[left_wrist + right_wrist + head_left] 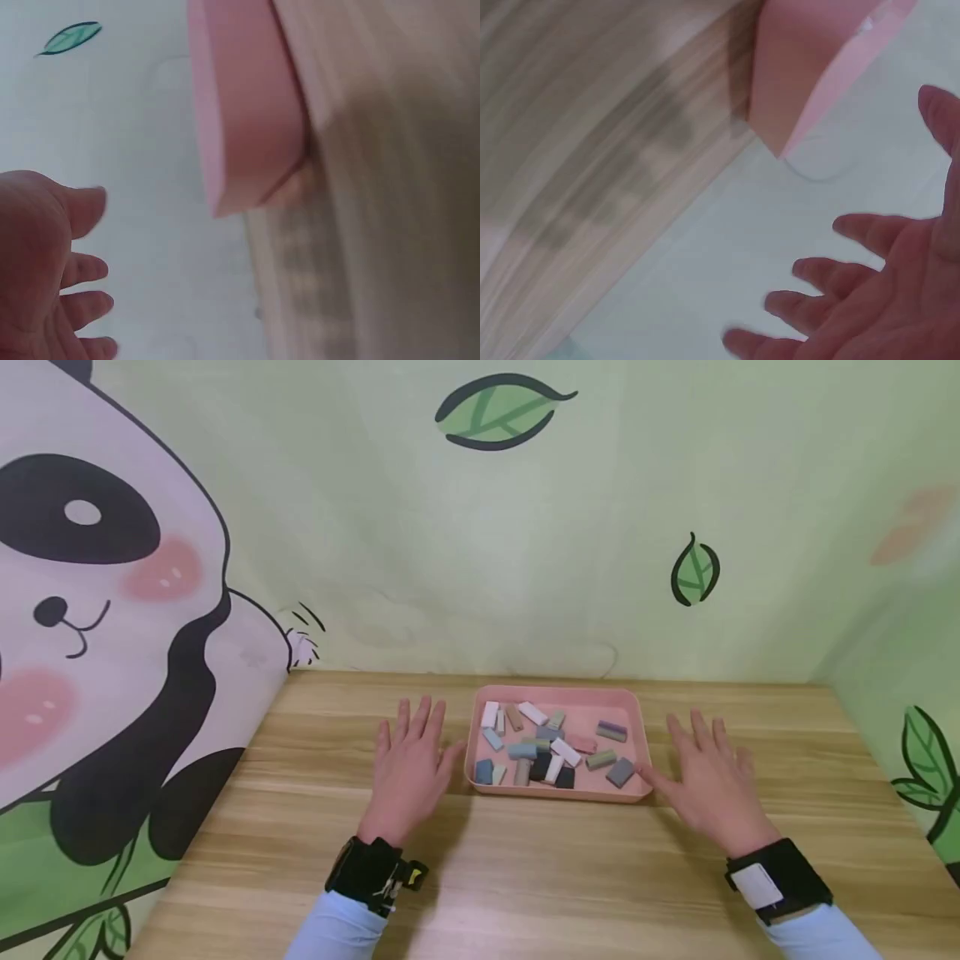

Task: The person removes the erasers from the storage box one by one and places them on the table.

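Observation:
A pink tray (558, 695) stands on the wooden table and holds several small blocks in white, blue, grey, black, green and pink, shaped like erasers. My left hand (408, 772) hovers to its left with fingers spread, the thumb near the tray's side. On the other side, my right hand (712, 785) is spread too, its thumb right at the tray's lower right corner. Both hands hold nothing. In the left wrist view the tray's outer wall (259, 112) shows beside the left thumb (86, 210). The right wrist view shows the tray's corner (791, 75) above the fingers.
The wooden table (525, 877) reaches back to a pale green wall (600, 527) painted with leaves. A large painted panda (187, 693) covers the left wall. Another wall with painted leaves (930, 768) bounds the table at right.

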`<state>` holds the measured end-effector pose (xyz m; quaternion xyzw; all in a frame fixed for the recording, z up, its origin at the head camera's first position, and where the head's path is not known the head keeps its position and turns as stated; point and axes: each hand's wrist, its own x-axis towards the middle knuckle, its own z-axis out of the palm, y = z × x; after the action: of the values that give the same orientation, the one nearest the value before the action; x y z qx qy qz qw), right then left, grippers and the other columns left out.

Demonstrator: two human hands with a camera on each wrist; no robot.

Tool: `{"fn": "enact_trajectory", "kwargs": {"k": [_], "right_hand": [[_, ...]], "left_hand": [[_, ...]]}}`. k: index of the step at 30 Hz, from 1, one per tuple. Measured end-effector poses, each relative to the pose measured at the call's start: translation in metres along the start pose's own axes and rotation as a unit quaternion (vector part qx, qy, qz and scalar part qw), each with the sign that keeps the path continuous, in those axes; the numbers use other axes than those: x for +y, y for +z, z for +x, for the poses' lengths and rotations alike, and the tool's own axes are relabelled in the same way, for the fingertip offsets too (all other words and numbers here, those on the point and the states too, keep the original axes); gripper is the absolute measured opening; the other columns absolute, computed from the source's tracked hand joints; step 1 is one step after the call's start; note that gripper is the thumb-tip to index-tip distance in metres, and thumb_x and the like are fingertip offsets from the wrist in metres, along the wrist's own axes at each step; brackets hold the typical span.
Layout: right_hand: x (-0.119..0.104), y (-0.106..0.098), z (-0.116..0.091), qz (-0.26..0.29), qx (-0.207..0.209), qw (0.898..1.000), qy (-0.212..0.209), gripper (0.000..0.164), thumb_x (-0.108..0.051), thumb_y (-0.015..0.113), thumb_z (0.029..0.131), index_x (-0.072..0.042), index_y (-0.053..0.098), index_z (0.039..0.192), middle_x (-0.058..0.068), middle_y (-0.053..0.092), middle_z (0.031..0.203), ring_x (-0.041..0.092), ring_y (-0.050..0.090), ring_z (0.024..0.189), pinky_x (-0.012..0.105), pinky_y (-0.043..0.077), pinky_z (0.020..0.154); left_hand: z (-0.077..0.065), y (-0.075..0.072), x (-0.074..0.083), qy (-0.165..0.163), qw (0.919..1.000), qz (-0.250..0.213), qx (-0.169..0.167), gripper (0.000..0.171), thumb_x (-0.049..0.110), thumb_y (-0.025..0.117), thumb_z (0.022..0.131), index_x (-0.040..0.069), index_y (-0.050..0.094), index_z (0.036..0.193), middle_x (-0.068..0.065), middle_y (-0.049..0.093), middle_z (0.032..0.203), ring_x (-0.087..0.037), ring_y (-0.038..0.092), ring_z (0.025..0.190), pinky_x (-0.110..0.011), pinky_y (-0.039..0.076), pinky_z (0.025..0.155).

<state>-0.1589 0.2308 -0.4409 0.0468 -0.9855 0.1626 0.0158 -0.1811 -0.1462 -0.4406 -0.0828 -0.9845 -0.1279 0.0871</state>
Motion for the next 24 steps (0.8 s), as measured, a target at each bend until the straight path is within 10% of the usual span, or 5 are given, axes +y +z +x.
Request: {"fn": "enact_trajectory", "kwargs": {"k": [5, 8, 12, 18, 24], "right_hand": [[-0.010, -0.004, 0.008, 0.057, 0.015, 0.998, -0.003, 0.091, -0.058, 0.050, 0.087, 0.005, 0.020, 0.145, 0.037, 0.028, 0.142, 0.054, 0.035, 0.125, 0.065, 0.032, 0.096], [-0.017, -0.001, 0.014, 0.078, 0.000, 0.997, 0.014, 0.083, -0.042, 0.059, 0.088, 0.009, 0.023, 0.143, 0.032, 0.056, 0.112, 0.041, 0.062, 0.089, 0.051, 0.050, 0.075], [-0.025, 0.006, 0.020, 0.090, -0.027, 0.994, 0.051, 0.072, -0.032, 0.063, 0.086, 0.014, 0.036, 0.134, 0.020, 0.058, 0.080, 0.019, 0.051, 0.052, 0.031, 0.038, 0.046], [-0.032, 0.014, 0.025, 0.102, -0.038, 0.989, 0.097, 0.030, -0.020, 0.062, 0.084, 0.007, 0.059, 0.096, 0.012, 0.055, 0.071, 0.020, 0.052, 0.057, 0.028, 0.038, 0.046], [-0.035, 0.018, 0.029, 0.096, -0.048, 0.988, 0.109, 0.018, -0.008, 0.061, 0.082, 0.005, 0.062, 0.093, 0.012, 0.057, 0.073, 0.021, 0.053, 0.061, 0.028, 0.040, 0.048]], "left_hand": [[0.013, -0.009, 0.018, 0.033, 0.9983, -0.044, 0.021, 0.062, 0.040, 0.052, 0.093, 0.013, 0.031, 0.145, -0.014, 0.029, 0.151, -0.033, 0.031, 0.138, -0.048, 0.031, 0.108], [0.020, -0.009, 0.033, 0.058, 0.9964, -0.061, 0.011, 0.059, 0.035, 0.054, 0.092, 0.013, 0.035, 0.143, -0.013, 0.037, 0.147, -0.030, 0.040, 0.133, -0.044, 0.039, 0.103], [0.031, 0.005, 0.051, 0.100, 0.9921, -0.073, -0.019, 0.051, 0.028, 0.057, 0.092, 0.013, 0.042, 0.138, -0.008, 0.051, 0.134, -0.023, 0.053, 0.117, -0.036, 0.049, 0.091], [0.040, 0.031, 0.066, 0.147, 0.9848, -0.069, -0.059, 0.041, 0.017, 0.062, 0.088, 0.008, 0.053, 0.127, -0.006, 0.057, 0.125, -0.017, 0.057, 0.107, -0.030, 0.049, 0.090], [0.043, 0.045, 0.070, 0.115, 0.9866, -0.078, -0.085, 0.033, 0.016, 0.065, 0.086, 0.010, 0.057, 0.118, -0.001, 0.061, 0.102, -0.012, 0.056, 0.084, -0.026, 0.048, 0.075]]}}
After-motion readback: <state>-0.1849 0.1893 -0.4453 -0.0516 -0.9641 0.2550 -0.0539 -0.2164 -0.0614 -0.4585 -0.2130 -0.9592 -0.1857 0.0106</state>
